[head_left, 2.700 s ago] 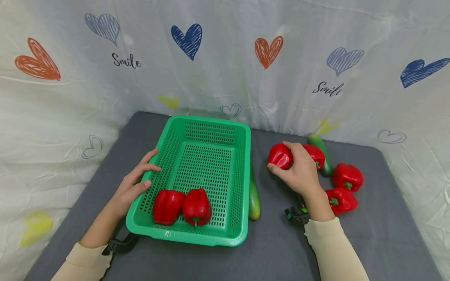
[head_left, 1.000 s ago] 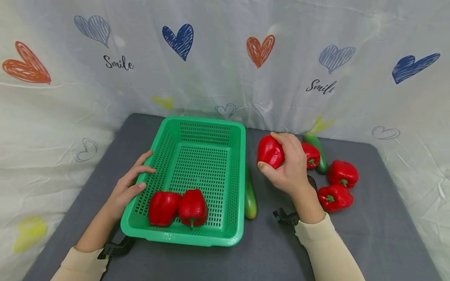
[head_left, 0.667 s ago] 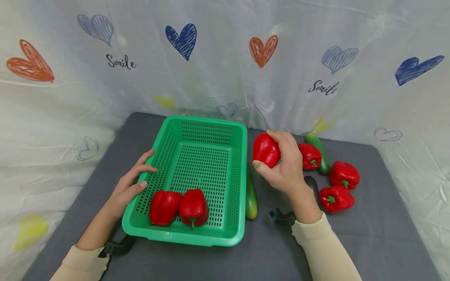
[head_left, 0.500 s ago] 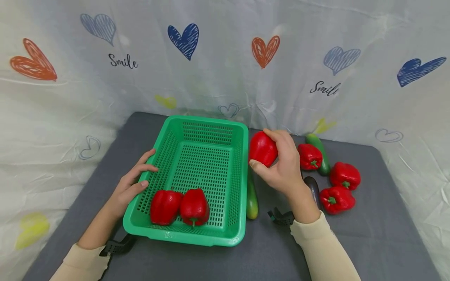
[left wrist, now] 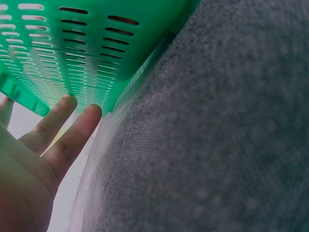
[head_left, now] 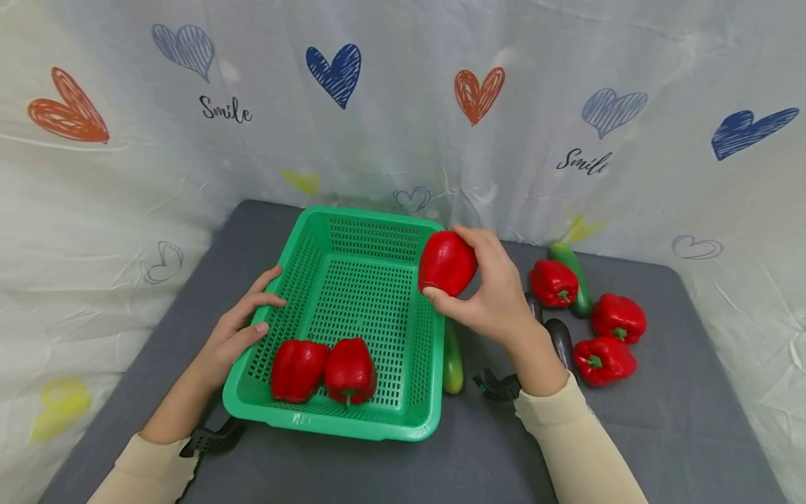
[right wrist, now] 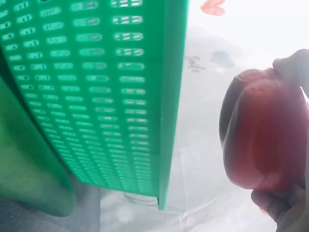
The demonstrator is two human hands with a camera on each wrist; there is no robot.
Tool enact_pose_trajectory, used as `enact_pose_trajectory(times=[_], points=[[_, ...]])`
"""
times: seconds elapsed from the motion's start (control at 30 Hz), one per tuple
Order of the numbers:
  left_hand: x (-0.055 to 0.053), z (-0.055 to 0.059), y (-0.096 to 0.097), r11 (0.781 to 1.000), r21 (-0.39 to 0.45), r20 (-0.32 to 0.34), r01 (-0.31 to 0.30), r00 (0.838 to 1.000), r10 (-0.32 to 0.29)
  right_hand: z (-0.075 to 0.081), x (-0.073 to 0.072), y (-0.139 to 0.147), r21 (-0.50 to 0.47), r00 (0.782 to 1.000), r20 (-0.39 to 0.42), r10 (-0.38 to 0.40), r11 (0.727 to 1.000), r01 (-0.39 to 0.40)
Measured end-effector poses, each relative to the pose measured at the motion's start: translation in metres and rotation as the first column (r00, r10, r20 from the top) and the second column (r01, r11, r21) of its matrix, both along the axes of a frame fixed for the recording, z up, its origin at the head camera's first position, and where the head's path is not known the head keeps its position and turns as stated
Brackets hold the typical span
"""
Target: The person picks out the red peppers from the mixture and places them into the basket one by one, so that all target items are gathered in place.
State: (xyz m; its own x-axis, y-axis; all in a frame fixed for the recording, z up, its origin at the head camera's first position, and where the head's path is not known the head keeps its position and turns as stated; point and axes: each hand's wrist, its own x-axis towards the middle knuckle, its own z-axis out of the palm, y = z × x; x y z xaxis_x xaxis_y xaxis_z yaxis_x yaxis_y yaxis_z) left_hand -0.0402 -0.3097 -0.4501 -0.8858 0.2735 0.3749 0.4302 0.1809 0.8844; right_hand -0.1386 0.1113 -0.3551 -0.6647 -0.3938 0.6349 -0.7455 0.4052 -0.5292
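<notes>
In the head view my right hand (head_left: pixel 488 294) grips a red bell pepper (head_left: pixel 446 262) between thumb and fingers, over the right rim of the green basket (head_left: pixel 359 425). The right wrist view shows this bell pepper (right wrist: pixel 265 130) in the air beside the basket's perforated wall (right wrist: pixel 87 92). My left hand (head_left: pixel 229 339) rests against the basket's left side with fingers fairly straight, some reaching over the rim. Two of its fingers (left wrist: pixel 72 140) extend along the outer wall in the left wrist view. Inside the basket, two red bell peppers (head_left: pixel 299 371) lie side by side at the near end.
A cucumber (head_left: pixel 453 360) lies against the basket's right side. Farther right on the grey cloth are three red bell peppers (head_left: pixel 619 317), another cucumber (head_left: pixel 573 276) and two dark eggplants (head_left: pixel 559 341), one partly hidden by my right hand. A white curtain (head_left: pixel 403 105) hangs behind.
My right hand has lifted a red bell pepper from the group on the right and carried it left to the basket's rim. The eggplants have come into view. My left hand stays on the basket.
</notes>
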Motion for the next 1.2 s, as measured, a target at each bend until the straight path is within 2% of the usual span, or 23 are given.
enact_pose_trajectory(times=[0.47, 0.8, 1.2], points=[[0.002, -0.001, 0.000, 1.000, -0.006, -0.003, -0.003, 1.000, 0.003, 0.016, -0.006, -0.014, -0.045, 0.990, -0.131, 0.055, 0.997, -0.061], [0.001, -0.001, -0.001, 1.000, -0.012, -0.012, 0.003, 1.000, -0.003, 0.025, -0.008, -0.030, -0.020, 0.989, -0.090, 0.120, 0.992, -0.122], [0.001, -0.001, -0.001, 1.000, -0.011, -0.017, 0.005, 1.000, -0.005, 0.036, -0.008, -0.049, 0.030, 0.993, -0.023, 0.116, 0.993, -0.115]])
